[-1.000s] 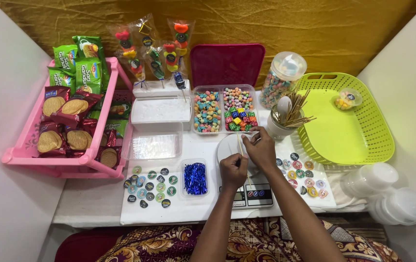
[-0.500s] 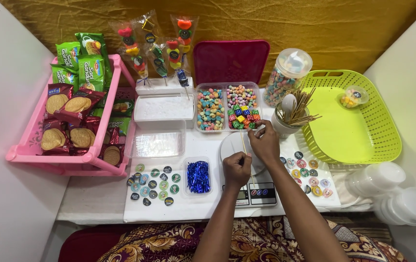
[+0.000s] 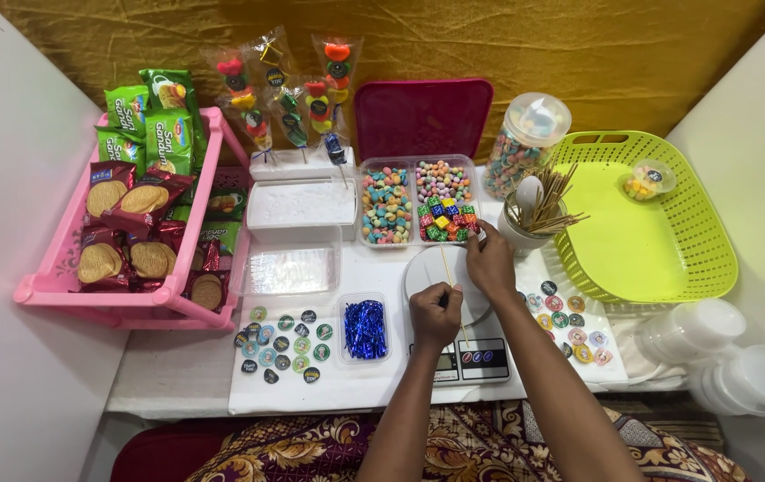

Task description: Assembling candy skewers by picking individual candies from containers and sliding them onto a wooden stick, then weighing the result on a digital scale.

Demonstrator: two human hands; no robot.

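Observation:
My left hand (image 3: 434, 314) is closed around a thin wooden skewer (image 3: 444, 264) that slants over a round white plate (image 3: 424, 268) on a digital kitchen scale (image 3: 480, 359). My right hand (image 3: 492, 261) lies just beyond it, fingertips at the near right corner of a clear two-part tray (image 3: 418, 203). That tray holds pastel candies and coloured cube candies (image 3: 444, 220). Whether the right fingers pinch a candy is hidden.
A white cup of skewers (image 3: 536, 214) and a candy jar (image 3: 525, 141) stand right of the tray. A lime basket (image 3: 668, 268) and stacked white containers (image 3: 739, 366) sit further right. A pink rack of biscuit packs (image 3: 61, 286), round stickers (image 3: 282, 343) and blue twist ties (image 3: 365, 328) lie left.
My right hand has slid a little away from me, from the skewer's top toward the candy tray's corner. The left hand keeps its grip on the skewer.

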